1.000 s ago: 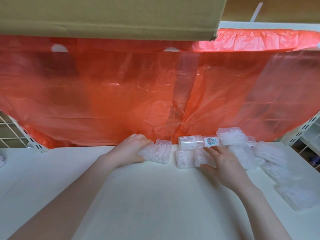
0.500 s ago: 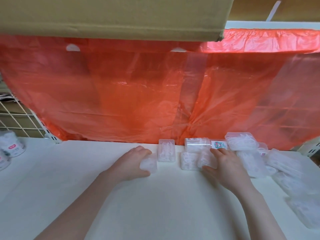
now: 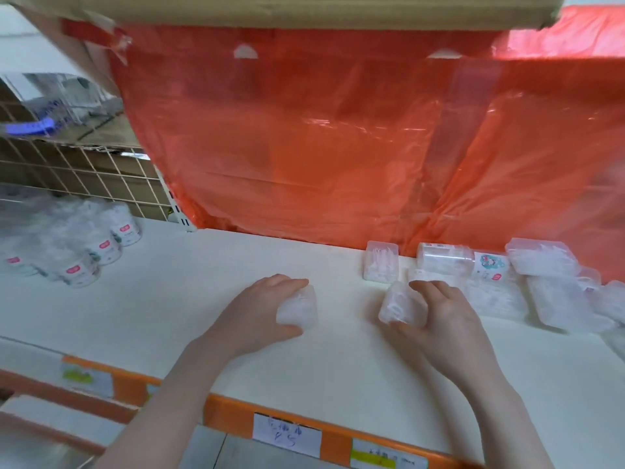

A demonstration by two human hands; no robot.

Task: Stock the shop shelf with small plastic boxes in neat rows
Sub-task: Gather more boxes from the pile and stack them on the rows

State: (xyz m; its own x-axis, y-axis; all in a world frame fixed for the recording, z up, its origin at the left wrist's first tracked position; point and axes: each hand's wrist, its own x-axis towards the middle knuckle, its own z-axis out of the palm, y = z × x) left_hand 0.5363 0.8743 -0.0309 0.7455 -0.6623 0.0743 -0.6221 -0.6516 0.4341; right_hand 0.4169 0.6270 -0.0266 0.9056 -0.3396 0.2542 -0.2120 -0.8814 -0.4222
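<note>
On the white shelf (image 3: 203, 292), my left hand (image 3: 260, 313) grips a small clear plastic box (image 3: 299, 308) near the middle. My right hand (image 3: 443, 319) holds a second clear box (image 3: 400, 306) a little to the right, its fingers curled round it. Another clear box (image 3: 381, 261) stands alone by the back of the shelf. A clear round jar (image 3: 446, 258) with a printed label lies on its side beside it. A loose heap of several clear boxes (image 3: 554, 286) lies at the right.
A red plastic sheet (image 3: 338, 147) hangs behind the shelf under a cardboard box (image 3: 304, 8). Several labelled round tubs (image 3: 84, 252) stand at the left by a wire grid (image 3: 84, 177). An orange price strip (image 3: 287, 431) with paper tags runs along the shelf's front edge.
Both hands have drawn back from the rear of the shelf toward me, each carrying a clear box. The view has shifted left and down, showing the tubs and price strip.
</note>
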